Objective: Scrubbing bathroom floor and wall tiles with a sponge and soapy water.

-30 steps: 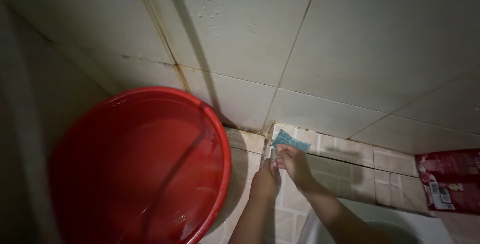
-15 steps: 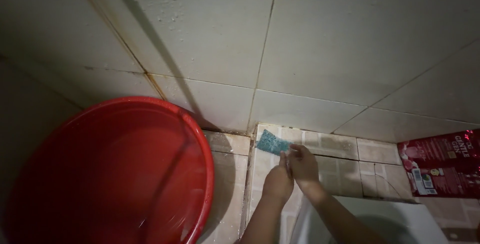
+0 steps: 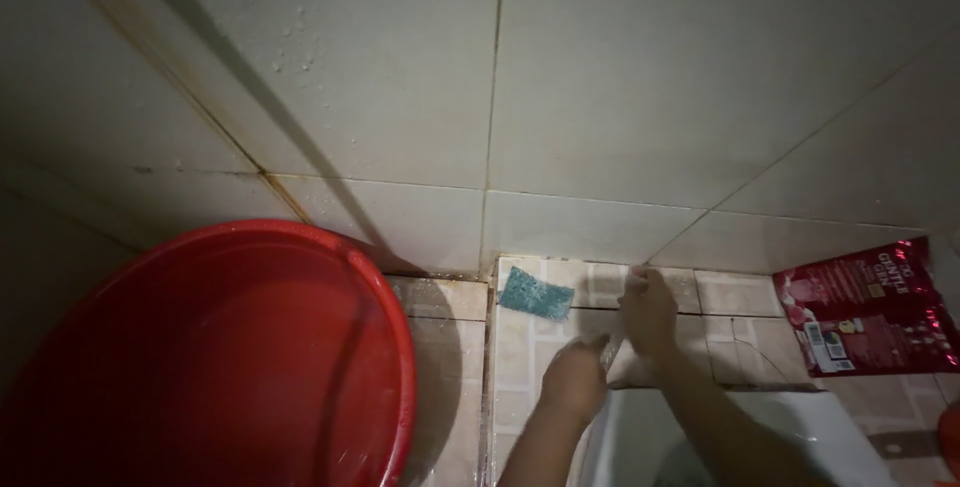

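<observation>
A small blue-green sponge [image 3: 535, 294] lies flat on the beige floor tiles [image 3: 520, 357], next to the wall. My right hand [image 3: 648, 312] is to the right of the sponge and apart from it, blurred, with its fingers resting on the tiles. Lower down and between the two, my left hand [image 3: 575, 377] is curled with its knuckles up. I see nothing held in either hand. Both forearms come up from the bottom edge.
A large red basin [image 3: 395, 367] holding water fills the lower left. A red printed packet [image 3: 865, 307] lies on the floor at the right. A white tub rim [image 3: 620, 437] sits under my arms. White wall tiles [image 3: 500, 77] fill the top.
My right hand has let go of the sponge and moved right; the sponge now lies on the tiles. The view has swung, showing more of the red packet.
</observation>
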